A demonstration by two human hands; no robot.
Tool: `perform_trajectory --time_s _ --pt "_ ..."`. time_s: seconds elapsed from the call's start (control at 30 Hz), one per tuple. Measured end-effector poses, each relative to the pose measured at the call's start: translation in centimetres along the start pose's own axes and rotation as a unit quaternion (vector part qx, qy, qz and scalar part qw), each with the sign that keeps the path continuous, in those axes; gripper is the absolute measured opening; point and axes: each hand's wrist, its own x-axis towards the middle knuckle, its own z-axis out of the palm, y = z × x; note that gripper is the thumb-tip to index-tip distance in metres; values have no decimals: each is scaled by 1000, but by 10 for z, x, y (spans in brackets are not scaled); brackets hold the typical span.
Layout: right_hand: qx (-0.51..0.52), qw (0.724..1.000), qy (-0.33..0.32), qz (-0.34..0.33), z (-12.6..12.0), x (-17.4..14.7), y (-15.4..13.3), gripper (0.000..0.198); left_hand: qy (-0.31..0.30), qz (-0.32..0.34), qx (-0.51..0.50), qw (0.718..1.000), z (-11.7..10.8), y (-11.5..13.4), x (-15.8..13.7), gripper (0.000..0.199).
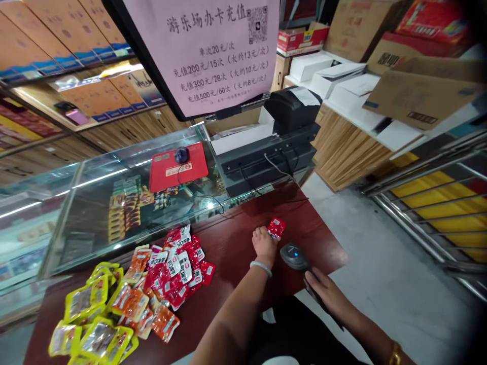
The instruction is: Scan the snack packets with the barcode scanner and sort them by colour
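With fingers curled, my left hand grips the edge of a small red snack packet at the counter top. A barcode label shows on the packet. My right hand is wrapped around the handle of a black barcode scanner, whose head has a blue light and sits just right of my left hand. To the left lies a pile of red and white snack packets. Orange snack packets and yellow-edged snack packets are heaped beyond it, nearer the counter's left end.
The dark red counter top meets a glass display case holding a red mat and a mouse. Behind stands a monitor back with a price sheet. Cardboard boxes and a metal railing are at right.
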Motion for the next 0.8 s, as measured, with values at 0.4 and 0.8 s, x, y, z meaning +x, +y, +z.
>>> perform_trajectory --time_s 0.4,0.8 --pt "35 990 -133 10 44 20 -35 52 -69 -113 -285 949 -48 -96 -61 39" --pt "-65 946 -311 -68 173 13 -56 64 35 -234 -348 907 -102 -215 -141 43"
